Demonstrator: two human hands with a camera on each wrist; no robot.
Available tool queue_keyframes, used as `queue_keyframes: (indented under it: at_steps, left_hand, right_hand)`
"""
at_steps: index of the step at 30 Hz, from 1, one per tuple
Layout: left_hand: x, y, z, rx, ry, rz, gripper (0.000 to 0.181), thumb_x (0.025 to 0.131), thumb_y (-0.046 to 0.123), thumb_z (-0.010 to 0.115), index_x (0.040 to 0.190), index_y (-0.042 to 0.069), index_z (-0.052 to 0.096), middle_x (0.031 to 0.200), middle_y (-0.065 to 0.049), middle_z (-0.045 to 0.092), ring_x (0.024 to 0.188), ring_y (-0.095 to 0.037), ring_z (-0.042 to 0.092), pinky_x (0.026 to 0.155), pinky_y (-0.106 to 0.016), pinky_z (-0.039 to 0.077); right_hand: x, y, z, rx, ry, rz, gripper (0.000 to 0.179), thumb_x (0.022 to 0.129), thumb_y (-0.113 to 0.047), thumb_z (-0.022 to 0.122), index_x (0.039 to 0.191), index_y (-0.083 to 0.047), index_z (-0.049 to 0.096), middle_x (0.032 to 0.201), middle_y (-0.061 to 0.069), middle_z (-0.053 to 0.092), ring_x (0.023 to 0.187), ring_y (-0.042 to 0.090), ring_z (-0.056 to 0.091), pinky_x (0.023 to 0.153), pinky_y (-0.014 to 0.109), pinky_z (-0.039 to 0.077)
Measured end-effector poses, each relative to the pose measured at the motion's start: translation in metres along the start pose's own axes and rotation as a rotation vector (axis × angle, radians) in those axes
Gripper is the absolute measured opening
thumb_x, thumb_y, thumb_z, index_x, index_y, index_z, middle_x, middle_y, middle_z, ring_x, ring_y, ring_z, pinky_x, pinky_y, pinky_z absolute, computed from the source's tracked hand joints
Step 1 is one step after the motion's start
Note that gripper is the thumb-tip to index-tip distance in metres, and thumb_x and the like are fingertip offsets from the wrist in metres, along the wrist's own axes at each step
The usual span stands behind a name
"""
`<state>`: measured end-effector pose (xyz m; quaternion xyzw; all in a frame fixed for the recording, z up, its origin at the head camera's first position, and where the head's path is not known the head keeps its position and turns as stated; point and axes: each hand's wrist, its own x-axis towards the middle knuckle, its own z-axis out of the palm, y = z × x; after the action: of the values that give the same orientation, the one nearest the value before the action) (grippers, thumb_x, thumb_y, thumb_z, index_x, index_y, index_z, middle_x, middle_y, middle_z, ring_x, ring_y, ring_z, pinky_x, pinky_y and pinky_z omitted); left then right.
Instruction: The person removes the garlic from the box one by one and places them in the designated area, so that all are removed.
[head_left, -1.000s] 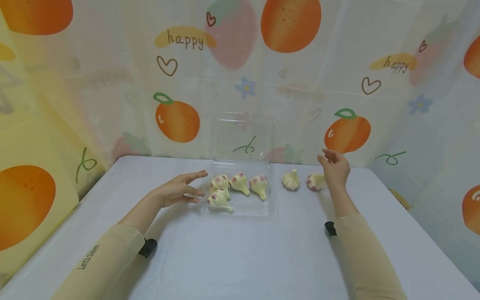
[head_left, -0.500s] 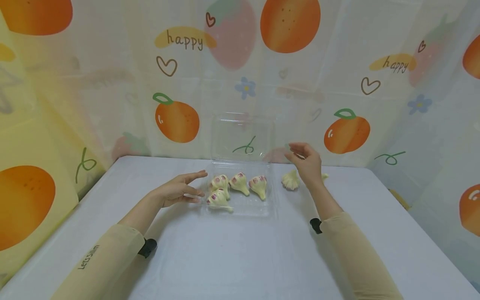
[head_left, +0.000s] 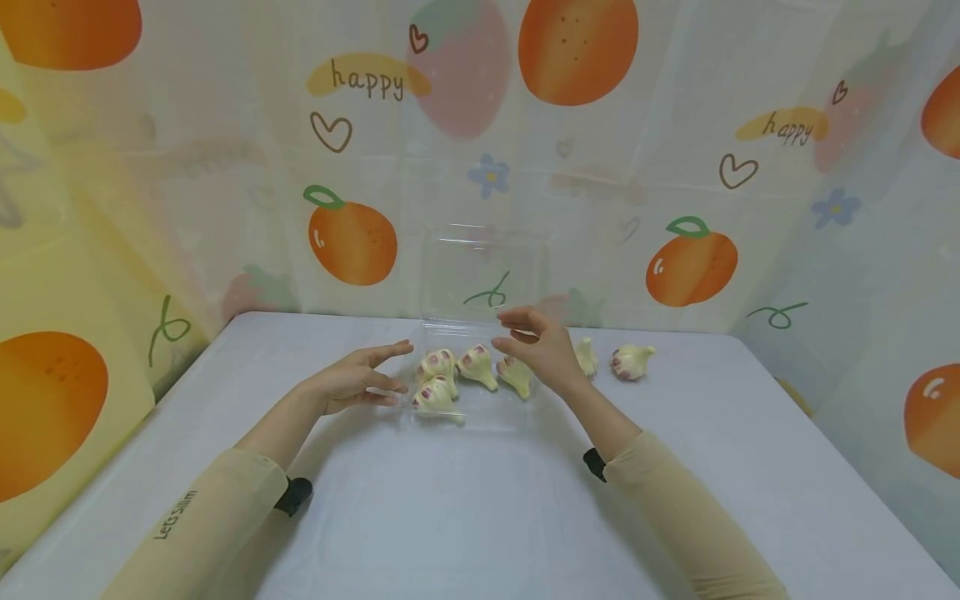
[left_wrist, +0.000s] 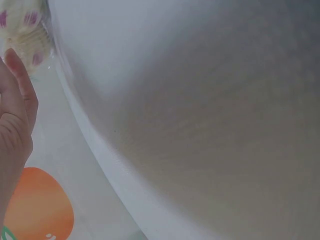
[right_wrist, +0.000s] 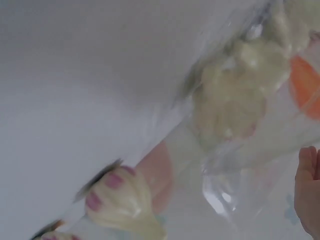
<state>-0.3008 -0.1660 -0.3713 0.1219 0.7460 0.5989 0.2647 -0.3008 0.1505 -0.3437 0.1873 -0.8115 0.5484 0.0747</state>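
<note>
A clear plastic box (head_left: 495,419) stands on the table with several garlic bulbs (head_left: 477,367) inside and its lid (head_left: 483,271) raised at the back. At the box's left side is my left hand (head_left: 356,382), its fingers spread and fingertips by the wall; I cannot tell whether they touch. My right hand (head_left: 542,346) hovers over the box's right side, fingers loosely bent and nothing seen in them. It partly hides the rightmost bulb in the box. Just right of that hand, two more garlic bulbs (head_left: 633,362) lie on the table; one is partly covered by it.
A white cloth covers the table (head_left: 450,517). Behind it hangs a curtain (head_left: 600,150) printed with oranges and strawberries, close to the raised lid. Dark wrist cameras (head_left: 294,496) sit under both sleeves.
My right hand has swept left from beside the far-right garlic bulb, past the other loose one, to the box. The left hand has stayed put. The bulbs have not moved.
</note>
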Motion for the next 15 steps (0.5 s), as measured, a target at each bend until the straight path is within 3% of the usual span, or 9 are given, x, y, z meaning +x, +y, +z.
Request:
queue_keyframes:
  at_steps: [6,15]
  left_hand:
    - [0.0,0.001,0.0,0.003,0.003,-0.005,0.076,0.094,0.0,0.057,0.159,0.016,0.022,0.17,0.0,0.0,0.121,-0.023,0.058,0.085,-0.022,0.058]
    - [0.001,0.001,0.001,0.01,0.006,-0.01,0.075,0.094,0.002,0.057,0.159,0.016,0.022,0.17,0.0,0.0,0.113,-0.017,0.061,0.085,-0.021,0.058]
  right_hand:
    - [-0.002,-0.006,0.022,0.001,-0.109,-0.001,0.042,0.085,-0.019,0.078,0.124,-0.012,0.064,0.13,0.01,0.064,0.126,0.032,0.059,0.108,0.039,0.05]
    - [0.0,-0.006,0.049,-0.027,-0.199,0.026,0.043,0.083,-0.017,0.079,0.123,-0.009,0.064,0.129,0.01,0.066,0.122,0.028,0.062,0.107,0.046,0.051]
